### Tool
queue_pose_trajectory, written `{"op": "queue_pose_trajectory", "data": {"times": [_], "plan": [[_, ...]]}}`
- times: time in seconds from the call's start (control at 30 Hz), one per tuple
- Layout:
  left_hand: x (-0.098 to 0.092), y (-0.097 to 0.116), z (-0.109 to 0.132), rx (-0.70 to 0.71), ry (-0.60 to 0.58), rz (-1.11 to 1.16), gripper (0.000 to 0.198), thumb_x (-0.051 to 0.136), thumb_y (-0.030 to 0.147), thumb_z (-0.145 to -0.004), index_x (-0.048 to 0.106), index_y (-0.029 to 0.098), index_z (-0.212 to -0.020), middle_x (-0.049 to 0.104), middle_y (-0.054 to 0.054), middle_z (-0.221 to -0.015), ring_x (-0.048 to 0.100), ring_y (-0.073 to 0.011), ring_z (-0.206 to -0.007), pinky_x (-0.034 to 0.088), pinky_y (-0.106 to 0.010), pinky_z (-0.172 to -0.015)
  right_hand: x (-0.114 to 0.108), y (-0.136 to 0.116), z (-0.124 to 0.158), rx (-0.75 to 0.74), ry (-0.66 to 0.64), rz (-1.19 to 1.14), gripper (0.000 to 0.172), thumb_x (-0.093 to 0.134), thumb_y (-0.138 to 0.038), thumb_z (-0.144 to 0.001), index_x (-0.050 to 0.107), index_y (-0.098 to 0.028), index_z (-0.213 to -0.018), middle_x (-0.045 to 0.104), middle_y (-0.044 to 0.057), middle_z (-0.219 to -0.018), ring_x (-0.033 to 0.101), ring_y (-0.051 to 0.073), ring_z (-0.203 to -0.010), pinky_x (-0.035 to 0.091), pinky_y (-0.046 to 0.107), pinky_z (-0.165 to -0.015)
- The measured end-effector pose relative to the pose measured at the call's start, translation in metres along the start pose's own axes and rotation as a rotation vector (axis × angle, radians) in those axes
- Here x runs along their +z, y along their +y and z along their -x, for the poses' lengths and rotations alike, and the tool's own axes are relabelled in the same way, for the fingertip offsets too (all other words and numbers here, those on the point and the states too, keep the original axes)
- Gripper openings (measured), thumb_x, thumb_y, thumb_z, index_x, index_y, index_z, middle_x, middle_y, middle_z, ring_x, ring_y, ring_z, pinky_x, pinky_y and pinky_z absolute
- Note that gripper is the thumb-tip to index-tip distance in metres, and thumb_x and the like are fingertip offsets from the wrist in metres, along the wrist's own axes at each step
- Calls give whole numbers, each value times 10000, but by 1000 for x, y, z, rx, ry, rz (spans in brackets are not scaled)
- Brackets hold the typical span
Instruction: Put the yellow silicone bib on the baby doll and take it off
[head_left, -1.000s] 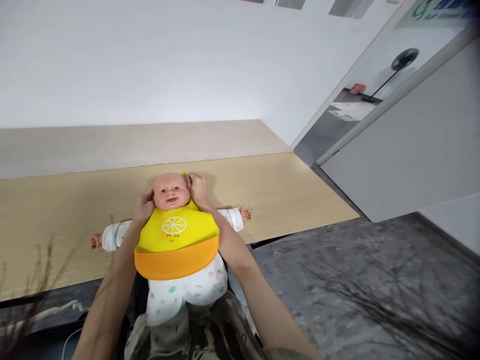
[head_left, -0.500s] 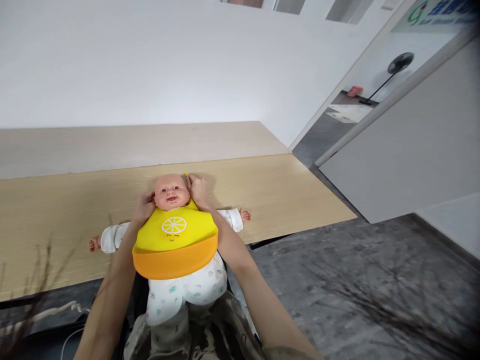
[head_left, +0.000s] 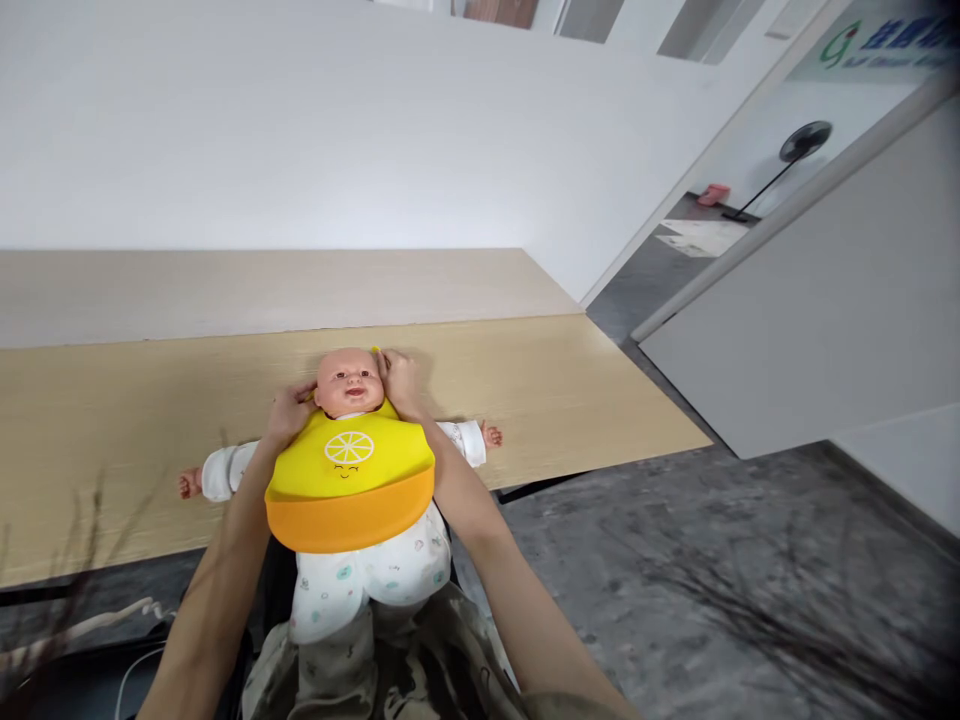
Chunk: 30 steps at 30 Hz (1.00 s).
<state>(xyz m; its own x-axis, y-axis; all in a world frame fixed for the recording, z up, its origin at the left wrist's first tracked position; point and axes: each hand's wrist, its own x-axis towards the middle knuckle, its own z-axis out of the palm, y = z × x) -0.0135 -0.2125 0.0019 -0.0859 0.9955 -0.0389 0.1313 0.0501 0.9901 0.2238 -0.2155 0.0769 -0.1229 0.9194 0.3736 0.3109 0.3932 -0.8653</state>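
On the wood surface [head_left: 570,390], a baby doll [head_left: 351,382] on its back, legs [head_left: 371,580] out past the near edge, feet hard to make out. Over its chest, a yellow bib [head_left: 349,455]. Along the bottom, an orange pocket [head_left: 351,518]; cannot see inside. Beside the head, a curled left hand [head_left: 291,412], part hidden, cannot tell if gripping; in the right hand [head_left: 400,382], a pinched yellow strap end [head_left: 376,350].

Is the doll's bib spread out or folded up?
Spread out: the yellow-and-orange bib covers the front of the bald baby doll in white clothes, and its white citrus-slice print shows whole.
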Motion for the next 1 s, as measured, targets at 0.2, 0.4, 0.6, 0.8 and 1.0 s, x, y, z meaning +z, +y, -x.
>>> {"op": "queue_pose_trajectory", "data": {"times": [0.2, 0.4, 0.6, 0.8, 1.0], "plan": [[-21, 9, 19, -46, 270, 45, 419, 815, 247, -587, 748, 172, -994, 817, -84, -947, 719, -262, -788, 601, -436, -788, 4, 27, -10, 116, 158, 71, 398, 511, -537, -996, 697, -208, -868, 736, 106, -902, 673, 255, -950, 505, 356, -883], [-27, 64, 56, 106, 384, 116, 533, 863, 305, -605, 761, 149, -1103, 814, -71, -1026, 718, -218, -871, 617, -373, -793, -15, 1, 0, 9, 281, -161, 492, 554, -627, -935, 725, -166, -919, 757, 103, -1000, 693, 228, -989, 535, 351, -922], [14, 126, 86, 369, 118, 64, 442, 890, 393, -707, 796, 162, -1072, 810, -85, -976, 759, -236, -823, 642, -397, -780, -15, -76, 24, -238, -137, -336, 461, 616, -656, -909, 747, -215, -881, 754, 70, -1068, 711, 192, -976, 587, 326, -892], [31, 141, 99, 464, 103, -20, 534, 890, 388, -723, 735, 208, -1200, 792, -32, -958, 763, -257, -984, 617, -403, -945, -27, -86, 34, -285, -133, -245, 498, 609, -678, -910, 734, -204, -825, 736, 98, -1151, 702, 234, -1087, 608, 344, -851], [50, 160, 108, 482, 137, -20, 829, 903, 246, -689, 534, 221, -1431, 763, 4, -1013, 716, -228, -1149, 523, -394, -1104, -55, -78, 30, -284, 5, -214, 441, 673, -613, -901, 753, -185, -834, 733, 34, -851, 697, 163, -830, 583, 295, -790]]}}
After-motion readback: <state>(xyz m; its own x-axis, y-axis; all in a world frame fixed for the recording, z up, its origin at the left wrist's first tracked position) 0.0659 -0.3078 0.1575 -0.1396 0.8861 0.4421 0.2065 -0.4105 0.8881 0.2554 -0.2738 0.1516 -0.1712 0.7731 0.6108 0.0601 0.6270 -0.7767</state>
